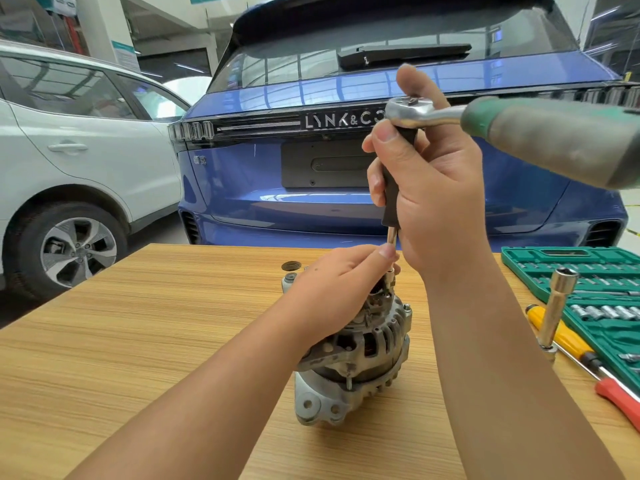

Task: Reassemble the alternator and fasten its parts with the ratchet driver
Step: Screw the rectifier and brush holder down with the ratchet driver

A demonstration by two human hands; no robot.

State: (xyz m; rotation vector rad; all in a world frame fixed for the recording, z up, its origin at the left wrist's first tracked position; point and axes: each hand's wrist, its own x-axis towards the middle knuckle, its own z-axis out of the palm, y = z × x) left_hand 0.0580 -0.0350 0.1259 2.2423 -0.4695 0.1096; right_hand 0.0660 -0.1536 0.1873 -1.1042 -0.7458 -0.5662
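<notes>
The alternator (pixel 353 355) stands upright on the wooden table (pixel 138 323), directly under both hands: a grey cast-metal body with slotted vents around its side, mounting lugs at its base and dark grime on top. Above it the right hand (pixel 433 188) is wrapped round a black-handled driver (pixel 393 188) held upright, its thumb pressing the ratchet (pixel 519 123) head fitted on top; the green-grey ratchet handle sticks out to the right. Below, the left hand (pixel 332 289) pinches the driver's thin metal shaft just above the alternator's top.
</notes>
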